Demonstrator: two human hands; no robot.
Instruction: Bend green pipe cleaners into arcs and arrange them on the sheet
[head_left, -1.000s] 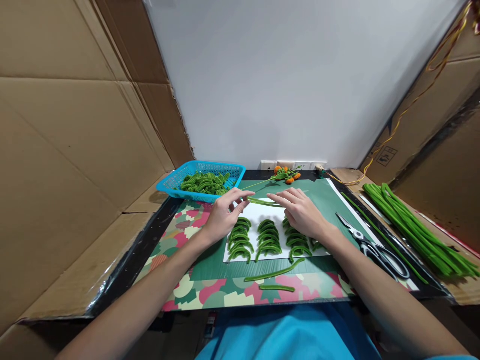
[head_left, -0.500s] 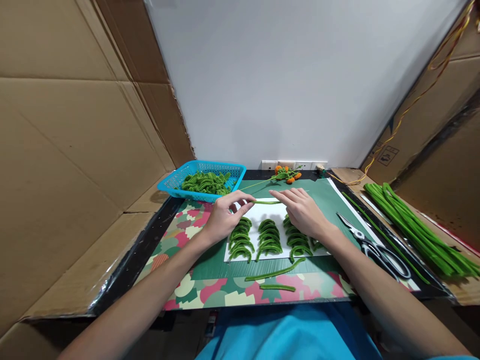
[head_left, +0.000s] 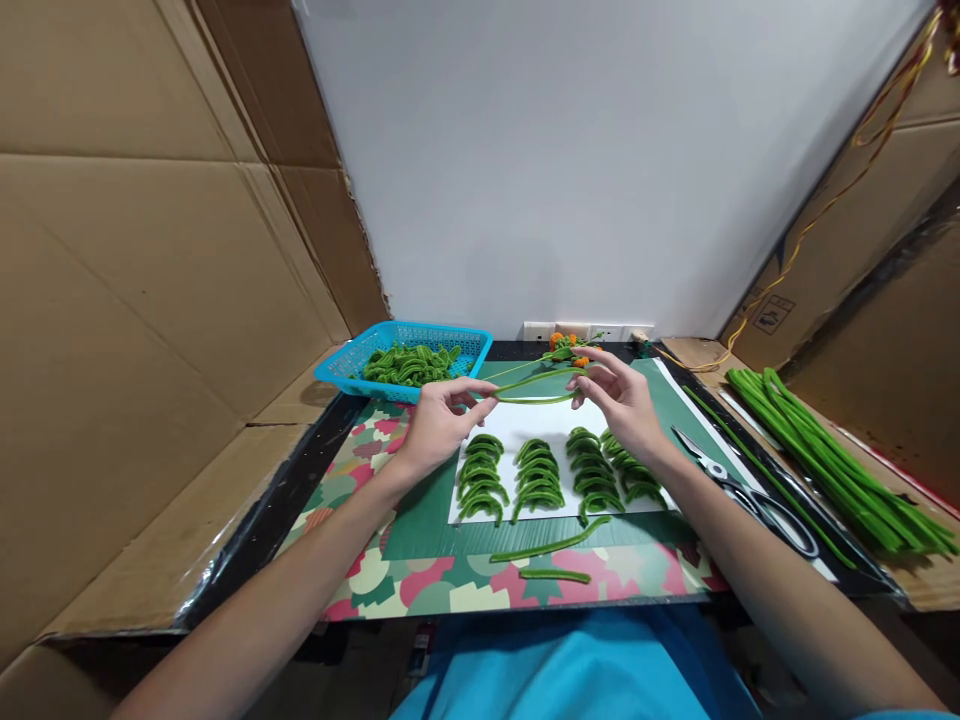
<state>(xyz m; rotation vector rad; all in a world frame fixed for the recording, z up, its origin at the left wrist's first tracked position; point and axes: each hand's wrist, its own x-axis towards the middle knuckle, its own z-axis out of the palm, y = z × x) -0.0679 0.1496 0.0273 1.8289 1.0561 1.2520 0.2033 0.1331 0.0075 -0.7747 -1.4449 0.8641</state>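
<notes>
A green pipe cleaner [head_left: 536, 401] is stretched between my hands above a white paper sheet [head_left: 517, 420]; it forms a long, narrow loop. My left hand [head_left: 444, 418] pinches its left end between thumb and forefinger. At the other end, my right hand [head_left: 616, 398] grips it with thumb and fingertips, the forefinger raised. Below them on the sheet lie several columns of curved green pipe-cleaner pieces [head_left: 538, 475]. Nearer me rest a longer loose pipe cleaner [head_left: 551, 546] and a short straight one [head_left: 555, 576].
A blue basket [head_left: 330, 376] of shaped green pieces stands at the back left. Behind my right hand lies an orange pipe-cleaner flower [head_left: 562, 342]. To the right are black-handled scissors [head_left: 739, 492] and a bundle of long green pipe cleaners [head_left: 840, 465]. Cardboard walls [head_left: 150, 280] flank the table.
My right hand has lifted and moved slightly right, its fingers opening wider. The pipe cleaner between my hands now shows as a loop with two strands apart, instead of one thin line.
</notes>
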